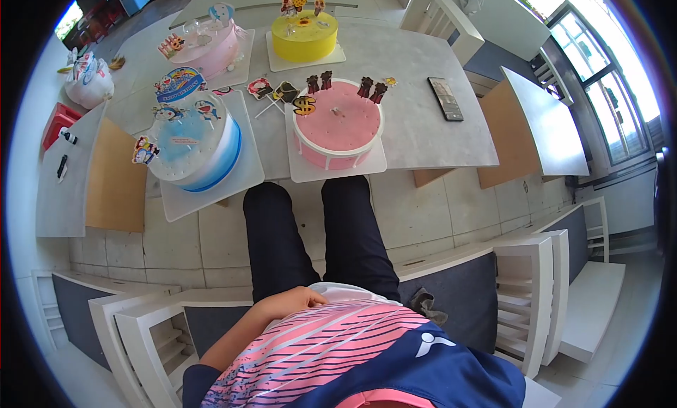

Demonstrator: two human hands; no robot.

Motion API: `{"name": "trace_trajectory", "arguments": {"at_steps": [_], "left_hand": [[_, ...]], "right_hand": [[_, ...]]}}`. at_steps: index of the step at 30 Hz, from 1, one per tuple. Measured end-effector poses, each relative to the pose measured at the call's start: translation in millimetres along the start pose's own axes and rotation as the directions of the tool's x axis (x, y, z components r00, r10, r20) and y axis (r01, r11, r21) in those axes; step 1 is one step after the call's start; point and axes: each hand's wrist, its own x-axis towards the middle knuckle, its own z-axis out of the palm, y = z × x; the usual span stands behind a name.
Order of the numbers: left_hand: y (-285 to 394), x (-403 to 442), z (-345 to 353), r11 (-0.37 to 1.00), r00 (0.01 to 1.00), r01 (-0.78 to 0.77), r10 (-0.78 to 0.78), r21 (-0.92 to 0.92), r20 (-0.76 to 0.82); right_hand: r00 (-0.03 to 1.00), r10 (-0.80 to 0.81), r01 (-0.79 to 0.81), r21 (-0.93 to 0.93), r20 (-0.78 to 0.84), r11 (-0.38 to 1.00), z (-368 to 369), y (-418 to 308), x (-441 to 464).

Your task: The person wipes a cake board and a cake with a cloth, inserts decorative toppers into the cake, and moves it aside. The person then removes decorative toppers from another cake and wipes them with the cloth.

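Resting across the lap at the hem of a striped pink, white and navy shirt, the left hand lies back upward; its fingertips are partly concealed, so whether the fingers are spread, curled or holding anything cannot be told. The right hand does not show; its state cannot be told. Dark trousers extend forward from the lap toward the near edge of the grey table. Directly ahead, near that edge, stands the pink cake on a white board. Dark figure toppers are fixed in pairs at its far rim; a dollar-sign topper sits at its left rim. To its left, on a separate board projecting past the table edge, stands the blue-and-white cake, fitted with cartoon toppers and a rainbow sign. Loose picks lie between these two cakes. Farther back are a pale pink cake at left and a yellow cake at centre. A phone lies flat, right of the pink cake. A crumpled dark item rests on the bench, beside the shirt.
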Motion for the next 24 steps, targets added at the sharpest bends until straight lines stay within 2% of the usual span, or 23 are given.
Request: {"name": "trace_trajectory", "arguments": {"at_steps": [2, 3, 5, 6, 8, 10, 11, 13, 14, 16, 17, 18, 20, 21, 23, 24], "left_hand": [[-10.3, 4.7, -1.4, 0.98, 0.99, -0.125, 0.134, 0.158, -0.05], [-16.6, 12.1, -3.0, 0.979, 0.989, -0.129, 0.138, 0.158, -0.045], [-27.4, 25.9, -5.5, 0.861, 0.868, -0.496, 0.491, 0.111, 0.071], [-23.1, 22.4, -4.2, 0.857, 0.864, -0.503, 0.498, 0.111, 0.072], [-6.2, 10.3, -3.4, 0.958, 0.966, -0.252, 0.257, -0.136, 0.021], [-17.5, 9.4, -9.1, 0.935, 0.958, -0.28, 0.288, -0.217, 0.007], [-13.1, 4.6, -16.2, 0.933, 0.95, -0.303, 0.311, -0.194, 0.012], [-9.0, -12.3, -19.7, 0.986, 0.99, -0.089, 0.103, -0.143, 0.092], [-9.1, -16.1, -20.0, 0.987, 0.99, -0.088, 0.101, -0.136, 0.096], [-10.5, -20.7, -20.2, 0.963, 0.997, -0.003, 0.024, -0.268, 0.073], [-12.3, -14.2, -17.3, 0.923, 0.998, -0.038, 0.057, -0.383, 0.038], [-3.8, -6.7, -13.8, 0.925, 0.998, -0.039, 0.058, -0.377, 0.039], [20.1, 12.8, -2.9, 0.932, 0.937, -0.345, 0.349, -0.112, 0.022], [23.6, 22.4, 3.5, 0.931, 0.935, -0.349, 0.353, -0.103, 0.024], [26.0, 39.4, 12.0, 0.849, 0.869, -0.236, 0.402, -0.474, 0.288], [31.7, 36.3, 6.2, 0.851, 0.864, -0.246, 0.41, -0.464, 0.293]], "right_hand": [[1.0, -0.007, 0.007, -0.012, -0.001, 1.0, -2.4, -6.3, 0.4], [1.0, -0.008, 0.007, -0.017, -0.002, 1.0, -3.3, -8.6, -0.3], [1.0, -0.003, 0.003, -0.027, 0.001, 1.0, -2.8, -12.1, -0.5], [1.0, 0.0, 0.001, -0.03, 0.004, 1.0, -3.2, -14.2, -1.2], [1.0, -0.005, 0.005, -0.047, 0.007, 0.999, -3.9, -21.3, 3.6], [1.0, -0.014, 0.014, -0.068, 0.004, 0.998, -8.4, -25.7, 7.3], [1.0, -0.01, 0.01, -0.066, 0.002, 0.998, -9.5, -26.4, 6.8], [1.0, -0.002, 0.002, -0.07, 0.003, 0.998, -11.0, -26.7, 6.0], [1.0, 0.004, -0.003, -0.069, 0.004, 0.998, -10.9, -26.0, 6.3], [1.0, 0.016, -0.015, -0.064, 0.011, 0.998, -8.1, -24.2, 7.3], [1.0, 0.022, -0.021, -0.062, 0.01, 0.998, -7.5, -24.2, 7.9], [1.0, 0.026, -0.025, -0.06, 0.013, 0.998, -7.1, -25.7, 8.7], [0.999, 0.032, -0.031, -0.065, 0.016, 0.997, -6.0, -26.2, 9.8], [0.999, 0.036, -0.035, -0.064, 0.017, 0.997, -4.6, -26.6, 9.6], [0.999, 0.04, -0.039, -0.068, 0.018, 0.997, -4.2, -28.3, 11.0], [0.999, 0.041, -0.04, -0.067, 0.017, 0.997, -3.7, -29.0, 11.3]]}}
